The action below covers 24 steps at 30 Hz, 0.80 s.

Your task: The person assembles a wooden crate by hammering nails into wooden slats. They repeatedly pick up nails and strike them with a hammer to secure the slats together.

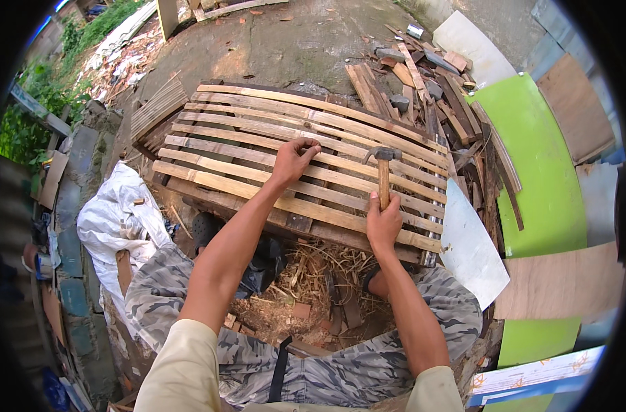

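In front of me lies a low rack of pale, split bamboo-like slats (pixel 210 180), set side by side over darker wooden crosspieces. My left hand (pixel 296 162) is above its middle slats, fingertips pinched together close to the wood. Whatever the pinch may contain is too small or hidden to make out. My right hand (pixel 384 223) grips the wooden handle of a claw hammer (pixel 383 172) over the right part of the rack. The hammer stands upright, its dark metal head at the top, apart from my left hand.
Scrap wood and stones (pixel 457 110) are heaped beyond the rack's right end. A pale sheet (pixel 472 244) and a green panel (pixel 546 178) lie on the right. To the left is a white sack (pixel 117 213). Shavings (pixel 306 271) cover the ground between my legs.
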Each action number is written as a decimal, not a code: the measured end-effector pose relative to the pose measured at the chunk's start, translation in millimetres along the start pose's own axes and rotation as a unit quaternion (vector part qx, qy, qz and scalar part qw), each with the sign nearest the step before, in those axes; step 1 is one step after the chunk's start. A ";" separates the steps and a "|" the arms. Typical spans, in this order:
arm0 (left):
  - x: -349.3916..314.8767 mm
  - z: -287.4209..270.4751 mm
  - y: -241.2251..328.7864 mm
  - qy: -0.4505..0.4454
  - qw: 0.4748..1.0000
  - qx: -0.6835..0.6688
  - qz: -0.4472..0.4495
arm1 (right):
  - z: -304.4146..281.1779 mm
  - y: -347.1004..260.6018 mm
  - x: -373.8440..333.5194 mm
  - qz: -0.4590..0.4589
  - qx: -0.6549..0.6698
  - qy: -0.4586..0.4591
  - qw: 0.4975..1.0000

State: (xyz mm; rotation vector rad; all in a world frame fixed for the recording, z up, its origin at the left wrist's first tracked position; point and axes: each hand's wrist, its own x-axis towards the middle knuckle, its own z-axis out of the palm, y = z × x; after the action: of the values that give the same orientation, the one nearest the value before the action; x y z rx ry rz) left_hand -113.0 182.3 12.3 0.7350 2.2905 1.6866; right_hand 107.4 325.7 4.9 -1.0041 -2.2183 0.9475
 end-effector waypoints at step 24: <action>-0.8 1.9 -8.2 0.025 0.991 0.086 0.099 | 3.1 -1.4 -2.0 -0.007 -0.030 -0.009 0.999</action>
State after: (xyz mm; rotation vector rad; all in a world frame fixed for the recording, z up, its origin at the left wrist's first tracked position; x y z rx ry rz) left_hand -113.7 181.6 3.9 0.9960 2.4947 1.6157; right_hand 105.9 322.3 3.7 -1.0098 -2.2772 0.8916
